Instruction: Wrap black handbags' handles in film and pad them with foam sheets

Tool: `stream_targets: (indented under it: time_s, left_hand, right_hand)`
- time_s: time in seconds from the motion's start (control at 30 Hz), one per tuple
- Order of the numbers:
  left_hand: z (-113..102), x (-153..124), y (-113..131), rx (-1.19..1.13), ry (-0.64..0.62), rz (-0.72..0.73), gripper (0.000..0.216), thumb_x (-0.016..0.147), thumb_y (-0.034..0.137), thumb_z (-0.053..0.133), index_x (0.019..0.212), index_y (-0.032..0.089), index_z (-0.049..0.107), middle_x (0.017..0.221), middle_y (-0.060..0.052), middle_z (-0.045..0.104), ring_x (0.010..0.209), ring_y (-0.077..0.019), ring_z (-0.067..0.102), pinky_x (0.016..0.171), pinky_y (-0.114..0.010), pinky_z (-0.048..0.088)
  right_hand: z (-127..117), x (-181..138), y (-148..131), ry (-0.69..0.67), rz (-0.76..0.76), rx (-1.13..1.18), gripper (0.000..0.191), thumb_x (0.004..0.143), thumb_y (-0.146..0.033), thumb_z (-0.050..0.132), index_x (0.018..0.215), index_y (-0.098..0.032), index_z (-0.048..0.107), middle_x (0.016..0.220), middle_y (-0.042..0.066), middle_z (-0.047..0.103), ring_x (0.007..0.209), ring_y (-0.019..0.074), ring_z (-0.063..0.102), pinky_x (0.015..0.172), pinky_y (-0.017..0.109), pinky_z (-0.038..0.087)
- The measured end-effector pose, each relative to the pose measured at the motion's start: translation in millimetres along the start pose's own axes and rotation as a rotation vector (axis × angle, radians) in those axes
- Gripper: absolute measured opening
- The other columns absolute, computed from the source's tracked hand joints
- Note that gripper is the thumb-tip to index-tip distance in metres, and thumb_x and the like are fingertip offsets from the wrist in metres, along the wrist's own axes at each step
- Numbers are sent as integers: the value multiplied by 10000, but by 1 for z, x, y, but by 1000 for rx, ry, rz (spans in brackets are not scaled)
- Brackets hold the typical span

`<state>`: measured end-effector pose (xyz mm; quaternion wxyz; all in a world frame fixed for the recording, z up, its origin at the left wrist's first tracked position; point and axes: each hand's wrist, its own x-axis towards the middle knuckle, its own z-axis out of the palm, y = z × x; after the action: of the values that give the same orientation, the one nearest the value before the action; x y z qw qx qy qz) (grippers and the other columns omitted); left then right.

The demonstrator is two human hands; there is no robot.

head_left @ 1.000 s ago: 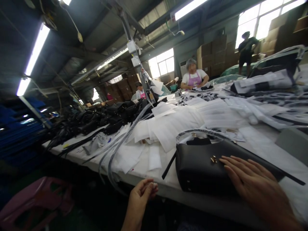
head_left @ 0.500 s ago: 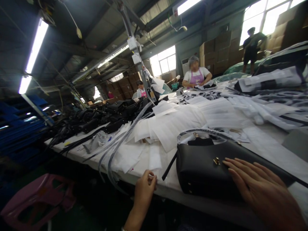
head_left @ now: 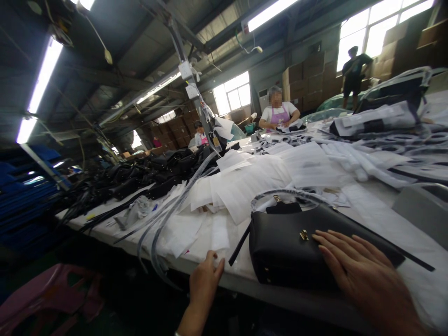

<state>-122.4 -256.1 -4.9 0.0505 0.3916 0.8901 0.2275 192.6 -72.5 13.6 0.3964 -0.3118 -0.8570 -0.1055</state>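
Black handbag: in the head view, on the near edge of the white-covered table, right of the middle, its clasp face turned up toward the camera.
Gold clasp: on that face, just beside the right fingertips.
Handle: arched along the bag's far side, in a clear wrapping.
Black strap end: sticks out from the bag's left end, over the table covering.
Right hand: spread flat, fingers stretched out side by side, palm down on the handbag, not gripping it.
Left hand: apart from the bag, at the table's near edge, fingers curled and thumb near the forefinger; a pale speck shows at the fingertips, too small to tell whether anything is held.
White sheets: spread in overlapping layers beyond the handbag.
Grey strips: run across the table left of the sheets and droop over its near edge.
Black bags: heaped at the table's far left.
Grey box-like object: on the right, beyond the handbag.
Pink stool: on the floor at lower left, blurred.
Co-worker in a lilac apron: across the table, both hands at white and dark material.
Cardboard boxes: stacked behind that person.
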Motion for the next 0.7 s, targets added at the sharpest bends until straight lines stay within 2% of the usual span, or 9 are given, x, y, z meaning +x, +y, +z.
stream_targets:
  time_s: [0.1, 0.17, 0.23, 0.4, 0.47, 0.53, 0.63, 0.7]
  left_hand:
    - [2, -7, -17, -219, -5, -12, 452, 911, 566, 422, 1075, 188, 609, 548, 30, 561, 516, -208, 614, 571, -295, 419]
    - [2, -11, -25, -362, 10, -34, 613, 919, 648, 297, 1147, 160, 590, 607, 13, 599, 483, -191, 606, 542, -297, 449]
    - [1, -14, -29, -477, 35, -58, 693, 912, 683, 250, 1208, 140, 562, 728, -29, 657, 533, -195, 641, 555, -310, 489]
    - [1, -7, -26, -651, -10, -55, 742, 837, 639, 496, 1358, 113, 439, 853, -72, 732, 789, -245, 728, 714, -344, 567]
    - [2, -3, -23, -667, -36, -54, 784, 794, 603, 555, 1364, 83, 412, 832, -78, 738, 801, -257, 737, 717, -350, 576]
    - [3, 1, -20, -637, -47, -60, 770, 772, 563, 566, 1337, 60, 422, 758, -63, 725, 733, -257, 737, 671, -346, 573]
    - [1, 4, -18, -526, -45, -42, 629, 776, 482, 567, 1263, 91, 495, 651, -14, 687, 643, -239, 712, 627, -326, 539]
    - [-3, 5, -15, -429, -37, -14, 507, 792, 413, 564, 1215, 135, 541, 648, 0, 685, 640, -223, 700, 648, -315, 513]
  right_hand:
    - [0, 0, -1, 2, 9, 5, 478, 1024, -422, 291, 1209, -194, 668, 1227, 55, 697, 1126, 284, 633, 1014, 514, 380]
    - [0, 0, -1, 0, 13, 11, 470, 1022, -420, 294, 1200, -203, 672, 1223, 46, 700, 1128, 280, 633, 1018, 511, 377]
    - [0, -1, -1, -6, 15, 15, 471, 1022, -418, 288, 1200, -211, 671, 1228, 37, 698, 1132, 275, 632, 1023, 507, 375]
    - [3, -3, 1, -19, 18, 0, 516, 1025, -439, 242, 1199, -212, 672, 1239, 46, 692, 1131, 282, 636, 1008, 519, 383]
    - [4, -4, 2, -16, 15, -6, 514, 1022, -441, 247, 1200, -211, 672, 1239, 47, 692, 1130, 286, 637, 1005, 524, 386]
    - [5, -5, 2, -10, 13, -10, 507, 1020, -441, 257, 1197, -211, 673, 1238, 46, 692, 1129, 287, 638, 1002, 524, 390]
    - [3, -5, 1, -10, 16, -12, 488, 1019, -441, 274, 1196, -222, 672, 1235, 38, 694, 1128, 280, 639, 1002, 517, 393]
    - [2, -4, 0, -10, 16, -14, 478, 1018, -442, 284, 1197, -225, 670, 1232, 33, 696, 1125, 277, 640, 999, 512, 397]
